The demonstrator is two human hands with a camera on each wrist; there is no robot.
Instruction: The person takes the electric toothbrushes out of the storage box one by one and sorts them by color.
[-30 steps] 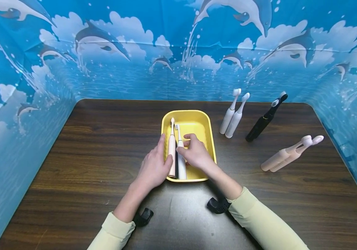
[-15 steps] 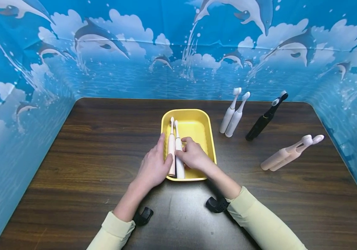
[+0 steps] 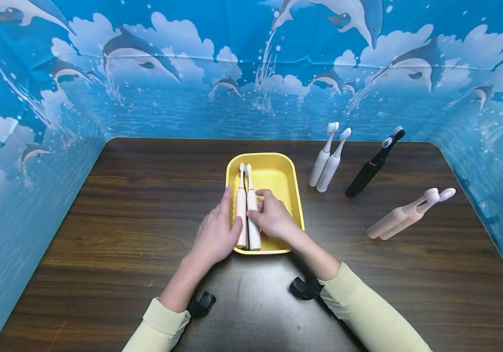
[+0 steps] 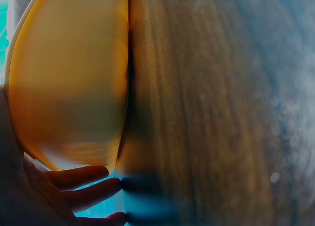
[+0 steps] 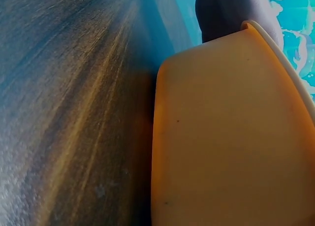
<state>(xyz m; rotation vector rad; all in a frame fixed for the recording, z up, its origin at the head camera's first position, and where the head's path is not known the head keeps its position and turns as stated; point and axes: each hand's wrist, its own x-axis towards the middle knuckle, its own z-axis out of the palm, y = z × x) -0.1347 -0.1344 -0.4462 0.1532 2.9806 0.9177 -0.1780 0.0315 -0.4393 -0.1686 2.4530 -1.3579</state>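
Note:
In the head view, a yellow tray (image 3: 281,172) stands on the dark wooden table. A pale pink electric toothbrush (image 3: 241,210) lies along its left side, head away from me. Beside it lies a white electric toothbrush (image 3: 255,238); my right hand (image 3: 275,217) pinches its handle between thumb and curled fingers. A dark strip shows between the two handles, mostly hidden. My left hand (image 3: 217,231) rests at the tray's left rim, fingers straight along the outside and thumb beside the pink handle. The left wrist view shows extended fingers (image 4: 93,194) near the tray wall.
To the tray's right stand two white electric toothbrushes (image 3: 330,168), a black pair (image 3: 367,177) and a pale pink pair (image 3: 398,221), all upright. A blue dolphin-print curtain (image 3: 233,112) borders the table's back and sides.
My right hand has shifted the white toothbrush slightly away from me, so its head now lies level with the pink one's. The left hand has stayed at the tray's left rim.

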